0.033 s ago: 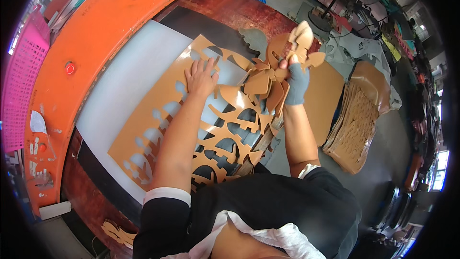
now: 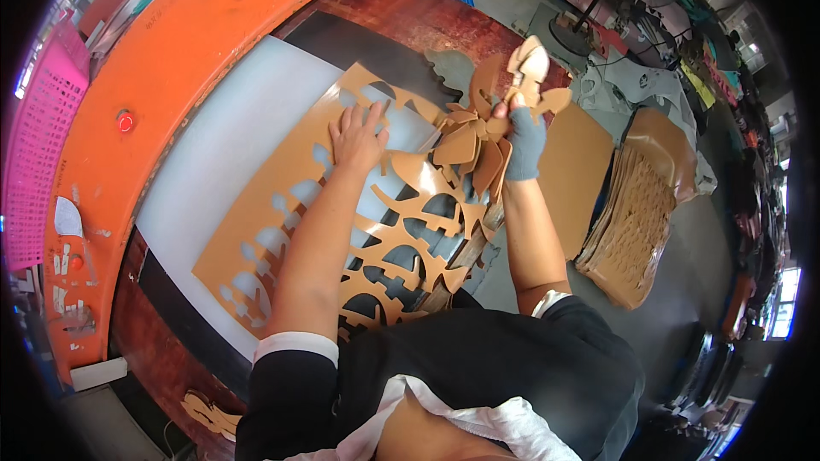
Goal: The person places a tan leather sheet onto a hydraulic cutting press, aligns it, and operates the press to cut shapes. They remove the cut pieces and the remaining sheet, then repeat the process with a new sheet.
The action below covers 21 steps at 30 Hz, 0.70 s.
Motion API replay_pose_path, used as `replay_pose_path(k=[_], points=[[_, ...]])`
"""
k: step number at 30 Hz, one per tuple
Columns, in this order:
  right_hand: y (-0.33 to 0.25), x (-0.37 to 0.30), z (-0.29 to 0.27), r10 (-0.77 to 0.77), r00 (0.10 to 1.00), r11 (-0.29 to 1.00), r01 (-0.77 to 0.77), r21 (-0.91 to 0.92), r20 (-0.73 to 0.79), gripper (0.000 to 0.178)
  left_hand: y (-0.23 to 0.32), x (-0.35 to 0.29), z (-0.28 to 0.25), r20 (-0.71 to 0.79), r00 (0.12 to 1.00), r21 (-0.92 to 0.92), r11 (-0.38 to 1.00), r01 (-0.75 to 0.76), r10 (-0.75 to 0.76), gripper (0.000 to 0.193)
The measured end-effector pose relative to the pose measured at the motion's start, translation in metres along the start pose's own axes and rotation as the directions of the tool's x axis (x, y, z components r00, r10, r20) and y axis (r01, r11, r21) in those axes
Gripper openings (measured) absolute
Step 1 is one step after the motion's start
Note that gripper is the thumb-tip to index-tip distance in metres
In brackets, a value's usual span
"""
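A tan leather-like sheet [image 2: 256, 196], punched with many curved holes, lies over a white board [image 2: 218, 132]. My left hand [image 2: 357, 138], bare, rests flat on the sheet near its far end with the fingers spread. In a grey fingerless glove, my right hand [image 2: 523, 138] pinches a small bunch of tan cut pieces [image 2: 533, 67], whose rounded, pointed ends stick up past the fingers. Just left of that hand, more loose cut pieces [image 2: 457, 143] are heaped on the sheet's far right part. The holes there show the white board and dark gaps beneath.
A curved orange machine beam [image 2: 184, 43] with a red button [image 2: 125, 122] spans the left. Beyond it stands a pink basket [image 2: 43, 154]. To the right are a flat tan sheet [image 2: 574, 179] and a thick stack of tan sheets [image 2: 628, 226]. Cut pieces [image 2: 209, 417] lie at lower left.
My right hand, with the cut pieces in it, has shifted slightly left and the pieces have tilted. My left hand and the punched sheet stay in place.
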State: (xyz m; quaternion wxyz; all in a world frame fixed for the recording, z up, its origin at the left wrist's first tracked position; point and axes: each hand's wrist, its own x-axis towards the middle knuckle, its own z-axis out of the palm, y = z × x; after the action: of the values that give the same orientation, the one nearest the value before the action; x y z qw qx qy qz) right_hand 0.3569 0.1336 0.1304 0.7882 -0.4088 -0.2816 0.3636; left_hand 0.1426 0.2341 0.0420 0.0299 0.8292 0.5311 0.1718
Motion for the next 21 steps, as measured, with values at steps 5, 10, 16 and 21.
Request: replay_pose_path(k=[5,10,16,21], points=[[0.028,0.019,-0.019,0.191,0.981,0.933,-0.186,0.309,0.013,0.016,0.030,-0.012,-0.034,-0.103,0.950,-0.208,0.927,-0.311,0.296,0.015],[0.039,0.012,-0.011,0.283,0.956,0.850,-0.286,0.441,0.075,0.019,0.082,-0.025,-0.045,0.059,0.977,-0.793,0.604,-0.079,0.205,0.023],[0.035,0.003,0.003,0.318,0.910,0.708,-0.415,0.571,0.267,0.023,0.098,-0.010,-0.026,0.385,0.884,-0.922,0.072,0.380,0.266,0.044],[0.039,0.005,-0.010,0.354,0.894,0.631,-0.444,0.636,0.274,0.023,0.090,-0.004,-0.015,0.410,0.880,-0.909,0.030,0.416,0.241,0.045]])
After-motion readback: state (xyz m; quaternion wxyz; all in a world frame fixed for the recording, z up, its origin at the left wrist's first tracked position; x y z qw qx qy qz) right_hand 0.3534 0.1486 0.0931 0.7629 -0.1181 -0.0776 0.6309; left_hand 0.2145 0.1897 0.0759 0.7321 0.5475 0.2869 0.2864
